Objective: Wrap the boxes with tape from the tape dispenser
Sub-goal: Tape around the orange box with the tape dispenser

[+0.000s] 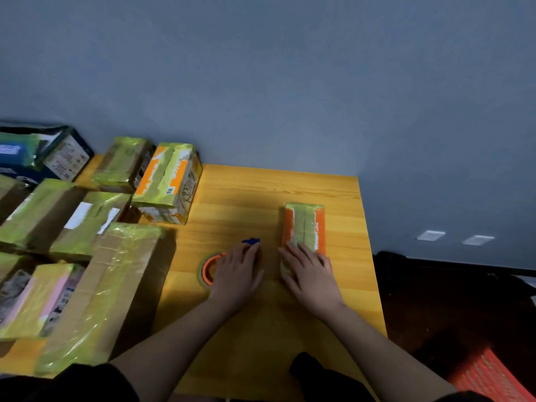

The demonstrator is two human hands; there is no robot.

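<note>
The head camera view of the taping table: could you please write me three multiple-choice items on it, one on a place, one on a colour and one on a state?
1. Where is the tape dispenser?
A. left of the orange box
B. on top of it
C. on the floor

2. What colour is the table?
A. white
B. yellow-orange
C. black

3. What is the right hand doing?
A. hanging off the table
B. holding scissors
C. resting on the orange box's near end

Answers: 1 A, the dispenser lies under the left hand, left of the box; 2 B, the wood shows yellow-orange; 3 C, its fingers lie flat on the box.
</note>
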